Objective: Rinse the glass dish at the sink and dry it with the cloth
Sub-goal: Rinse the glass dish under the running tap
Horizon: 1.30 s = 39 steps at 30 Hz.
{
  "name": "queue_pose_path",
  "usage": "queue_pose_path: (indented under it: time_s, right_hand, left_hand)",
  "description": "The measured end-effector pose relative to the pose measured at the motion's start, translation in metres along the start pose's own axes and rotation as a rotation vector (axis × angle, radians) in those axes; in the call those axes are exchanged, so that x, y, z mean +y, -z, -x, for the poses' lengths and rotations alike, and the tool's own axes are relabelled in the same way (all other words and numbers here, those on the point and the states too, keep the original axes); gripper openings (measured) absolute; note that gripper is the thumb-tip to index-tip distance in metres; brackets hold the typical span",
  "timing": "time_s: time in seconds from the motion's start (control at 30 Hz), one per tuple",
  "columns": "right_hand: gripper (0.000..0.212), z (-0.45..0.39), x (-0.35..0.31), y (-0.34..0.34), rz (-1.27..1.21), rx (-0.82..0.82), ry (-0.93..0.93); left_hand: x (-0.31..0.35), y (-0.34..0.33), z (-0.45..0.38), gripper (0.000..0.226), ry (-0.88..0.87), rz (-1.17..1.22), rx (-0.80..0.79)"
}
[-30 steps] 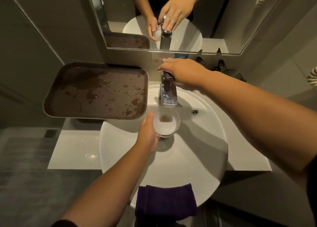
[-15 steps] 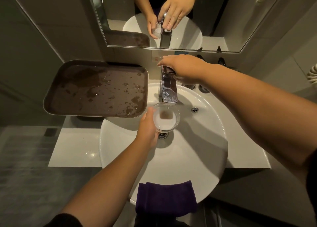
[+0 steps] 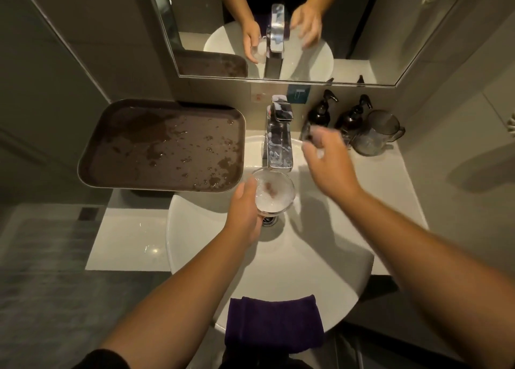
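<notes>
The glass dish [image 3: 274,191] sits just under the spout of the tap [image 3: 279,140], over the white sink [image 3: 320,257], holding foamy water with a small dark speck in it; the left hand [image 3: 245,211] grasps its near-left side; right of the tap the right hand [image 3: 327,163] hangs blurred, fingers loose, grasping nothing; left of the tap a brown tray [image 3: 161,145] carries scattered water drops; right of it two dark pump bottles [image 3: 320,112] and a clear jug [image 3: 379,133] stand on the tabletop [image 3: 390,179]; a purple cloth [image 3: 274,322] drapes the sink's near rim
</notes>
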State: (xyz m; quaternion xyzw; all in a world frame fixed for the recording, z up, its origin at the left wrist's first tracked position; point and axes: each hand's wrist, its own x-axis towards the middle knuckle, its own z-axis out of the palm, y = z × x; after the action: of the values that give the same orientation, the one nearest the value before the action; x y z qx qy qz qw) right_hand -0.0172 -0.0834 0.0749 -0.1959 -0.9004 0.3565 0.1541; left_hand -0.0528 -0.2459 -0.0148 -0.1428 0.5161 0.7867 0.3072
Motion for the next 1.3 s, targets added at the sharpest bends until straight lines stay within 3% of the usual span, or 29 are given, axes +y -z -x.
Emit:
queue_pose_path:
  time_s: [0.1,0.17,0.23,0.33,0.4,0.5,0.57,0.63,0.7,0.8,0.9,0.97,1.03,1.07,1.13,1.2,1.27,1.3]
  right_hand:
    - [0.04,0.06,0.018,-0.038,-0.307,-0.237,-0.545]
    - [0.025,0.072,0.015,-0.051,-0.504,-0.313,-0.673]
    - [0.021,0.067,0.015,-0.055,-0.501,-0.285,-0.628]
    - [0.022,0.057,0.019,-0.051,-0.371,-0.287,-0.55]
    - [0.022,0.052,0.021,-0.043,-0.278,-0.412,-0.475]
    - [0.027,0.045,0.022,-0.034,-0.202,-0.651,-0.443]
    - [0.025,0.042,0.021,-0.033,-0.217,-0.675,-0.437]
    - [0.02,0.044,0.016,-0.039,-0.368,-0.523,-0.483]
    - [0.019,0.052,0.01,-0.053,-0.552,-0.303,-0.573]
    - [0.02,0.062,0.009,-0.067,-0.565,-0.179,-0.617]
    - [0.014,0.061,0.017,-0.064,-0.493,-0.311,-0.501]
    - [0.02,0.054,0.022,-0.06,-0.408,-0.496,-0.425]
    - [0.018,0.047,0.022,-0.055,-0.296,-0.667,-0.371]
    - [0.018,0.043,0.023,-0.054,-0.277,-0.674,-0.359]
    - [0.019,0.041,0.023,-0.056,-0.336,-0.508,-0.381]
    - [0.02,0.046,0.022,-0.066,-0.515,-0.245,-0.545]
    - [0.018,0.054,0.02,-0.077,-0.645,-0.089,-0.687]
    - [0.014,0.056,0.021,-0.08,-0.623,-0.085,-0.693]
  left_hand:
    - [-0.008,-0.005,0.005,0.027,-0.013,-0.006,0.038]
    - [-0.013,-0.009,0.011,0.025,-0.016,-0.109,0.084]
    - [-0.015,-0.008,0.012,0.028,-0.066,-0.375,0.116]
    - [0.002,0.001,0.009,0.032,-0.19,-0.803,0.041]
    - [0.022,0.008,0.004,0.023,-0.255,-1.086,-0.063]
    - [0.046,0.012,0.001,0.022,-0.11,-1.419,-0.276]
    - [0.05,0.011,0.005,0.03,-0.122,-1.502,-0.247]
    - [0.039,0.008,0.011,0.034,-0.244,-1.468,-0.051]
    - [0.019,0.006,0.018,0.033,-0.288,-1.261,0.114]
    - [0.009,0.008,0.023,0.03,-0.251,-1.054,0.044]
    - [0.03,0.014,0.017,0.033,-0.16,-1.135,-0.179]
    - [0.043,0.019,0.011,0.028,-0.053,-1.281,-0.301]
    - [0.047,0.019,0.01,0.024,0.094,-1.296,-0.363]
    - [0.045,0.017,0.009,0.023,0.105,-1.26,-0.344]
    - [0.035,0.011,0.008,0.032,-0.012,-1.198,-0.19]
    - [0.018,0.005,0.013,0.032,-0.147,-1.056,0.027]
    - [0.008,-0.002,0.022,0.026,-0.171,-0.841,0.079]
    - [0.007,-0.003,0.025,0.028,-0.149,-0.777,0.043]
